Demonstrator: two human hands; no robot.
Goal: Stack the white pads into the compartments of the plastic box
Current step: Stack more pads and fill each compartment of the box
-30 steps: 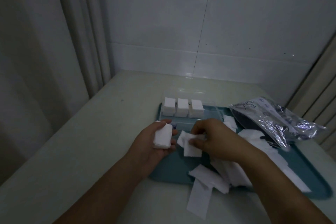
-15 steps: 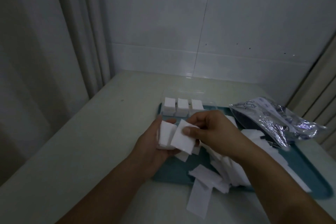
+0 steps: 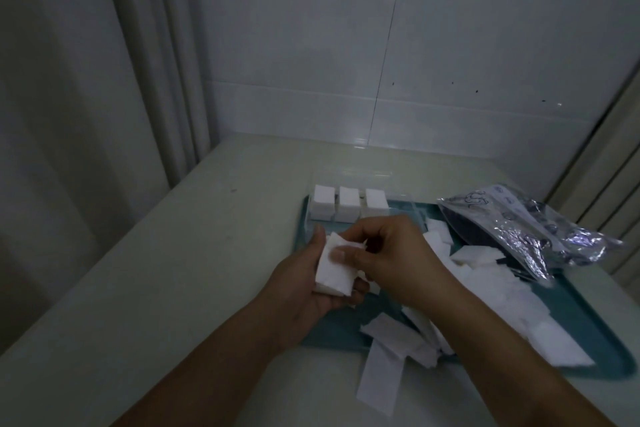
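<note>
My left hand (image 3: 304,288) cradles a small stack of white pads (image 3: 334,270) over the near left corner of the teal tray (image 3: 346,333). My right hand (image 3: 391,253) lies against that stack, its thumb pressing the top pad down while its fingers curl over the far edge. Behind the hands stands the clear plastic box (image 3: 408,211), its three left compartments filled with white pad stacks (image 3: 349,204). Several loose white pads (image 3: 502,288) are strewn across the tray to the right.
A crinkled silver foil bag (image 3: 540,229) lies on the tray's far right. One long pad (image 3: 381,371) hangs over the tray's front edge onto the pale table (image 3: 173,270). A tiled wall stands behind and a curtain hangs at the left.
My right hand lifted a loose pad off the tray, carried it left and laid it on the stack in my left hand.
</note>
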